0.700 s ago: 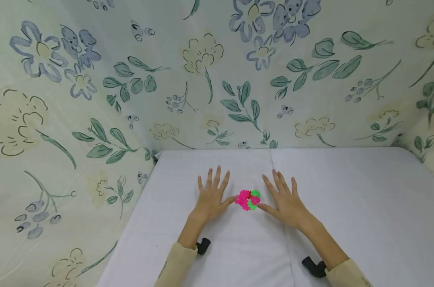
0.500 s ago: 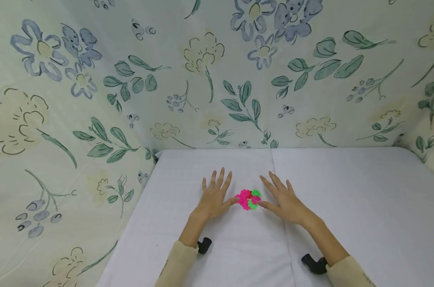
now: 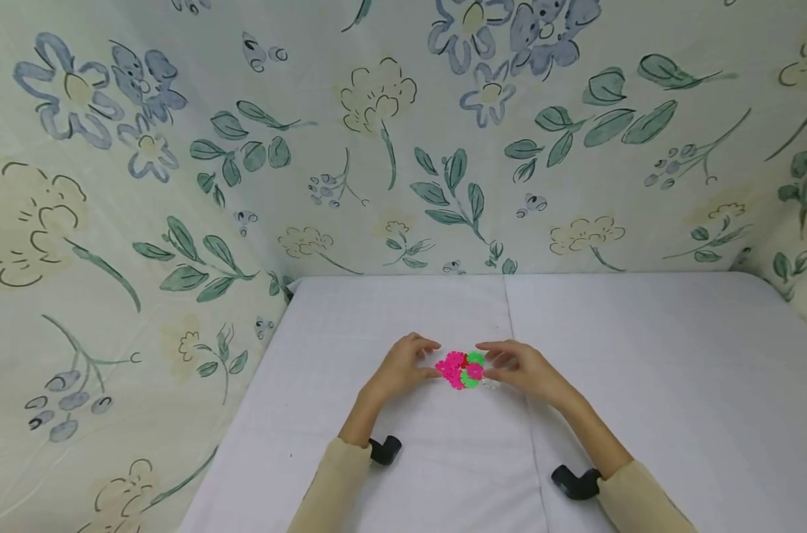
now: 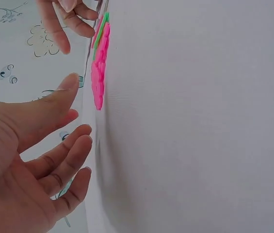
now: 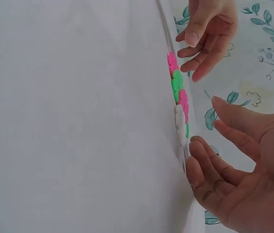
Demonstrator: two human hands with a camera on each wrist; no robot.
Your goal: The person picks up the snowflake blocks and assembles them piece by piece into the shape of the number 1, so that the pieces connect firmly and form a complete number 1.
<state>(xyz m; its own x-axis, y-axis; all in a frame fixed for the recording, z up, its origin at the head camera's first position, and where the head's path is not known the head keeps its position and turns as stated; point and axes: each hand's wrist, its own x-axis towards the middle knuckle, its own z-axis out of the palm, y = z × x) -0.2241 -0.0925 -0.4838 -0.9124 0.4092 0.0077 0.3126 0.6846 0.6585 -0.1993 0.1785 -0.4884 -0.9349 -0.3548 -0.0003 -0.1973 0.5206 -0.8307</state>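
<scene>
A small pile of flat, flower-edged plastic discs lies on the white cloth between my hands. Pink discs (image 3: pixel 453 364) make up its left side, green discs (image 3: pixel 470 380) its right, and a bit of red shows between them. A whitish disc (image 5: pixel 180 125) is at the pile's right end in the right wrist view. My left hand (image 3: pixel 401 366) is bent loosely beside the pink discs, thumb apart from fingers, holding nothing. On the opposite side my right hand (image 3: pixel 526 369) curves likewise, its fingertips close to the green discs. Whether any fingertip touches a disc, I cannot tell.
The white cloth (image 3: pixel 643 355) covers the table, with a crease running front to back right of the pile. Floral fabric (image 3: pixel 377 185) hangs behind and at the sides. A black curved piece (image 3: pixel 386 450) sticks out at the left wrist, another (image 3: pixel 575 483) at the right.
Both hands, spread flat with straight fingers before, have bent their fingers inward toward the pile from either side. The discs look unmoved; the whitish one at the right shows more now.
</scene>
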